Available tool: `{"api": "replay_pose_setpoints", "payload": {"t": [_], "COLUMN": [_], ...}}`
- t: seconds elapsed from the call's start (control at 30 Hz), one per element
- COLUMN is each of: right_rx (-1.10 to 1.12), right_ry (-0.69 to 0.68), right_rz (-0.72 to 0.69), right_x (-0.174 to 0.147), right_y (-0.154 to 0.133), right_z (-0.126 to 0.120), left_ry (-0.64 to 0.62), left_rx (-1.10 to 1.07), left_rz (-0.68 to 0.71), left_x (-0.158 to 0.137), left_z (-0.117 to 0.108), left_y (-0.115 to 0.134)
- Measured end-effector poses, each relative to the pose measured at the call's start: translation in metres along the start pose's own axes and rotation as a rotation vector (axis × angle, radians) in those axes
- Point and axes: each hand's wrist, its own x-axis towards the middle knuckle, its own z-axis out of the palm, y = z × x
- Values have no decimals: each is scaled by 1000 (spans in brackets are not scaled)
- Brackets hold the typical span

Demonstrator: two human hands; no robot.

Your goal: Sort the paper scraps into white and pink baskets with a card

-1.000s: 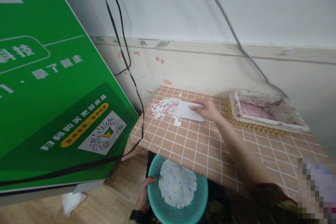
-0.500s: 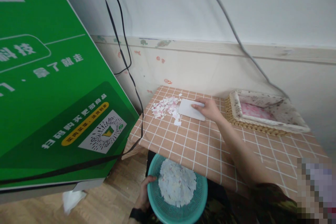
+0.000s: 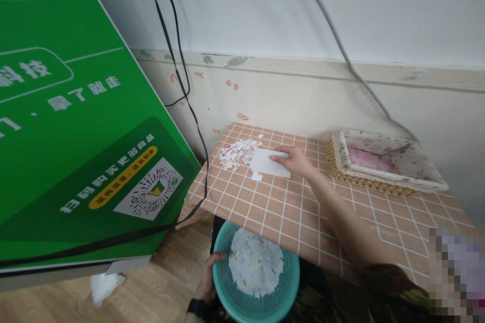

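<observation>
I see one white, stiff-looking rectangular card (image 3: 267, 162) on the far left part of the table, pinched between the thumb and fingers of the right hand (image 3: 295, 160). Its left end meets one loose pile of white and pink paper scraps (image 3: 235, 154), too many to count. All this sits on one table (image 3: 288, 207) covered in brown cloth with a white grid. At the near edge, partly below the tabletop, is one round teal plastic basket (image 3: 219, 270), its rim grasped by the left hand (image 3: 207, 275); inside lies one heap of pale paper bits (image 3: 256, 262). Far right stands one rectangular wicker basket (image 3: 331, 161) with a patterned white lining and something pink inside. One grey cable (image 3: 326, 15) hangs behind it. One big green printed panel (image 3: 76, 136) fills the left side.
</observation>
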Motion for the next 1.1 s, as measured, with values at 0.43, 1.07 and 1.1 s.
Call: {"api": "replay_pose_setpoints", "payload": {"t": [0.43, 1.07, 1.1], "right_rx": [78, -264, -319], "right_ry": [-59, -10, -71], "right_rz": [-2, -60, -108], "right_x": [-4, -62, -72], "right_y": [-12, -81, -88], "right_z": [12, 52, 63], "left_ry": [-20, -188, -186], "left_rx": [4, 41, 47], "left_rz": [5, 92, 94], "left_x": [10, 33, 34], "left_z": [-10, -33, -34], "left_y": [-5, -17, -17]}}
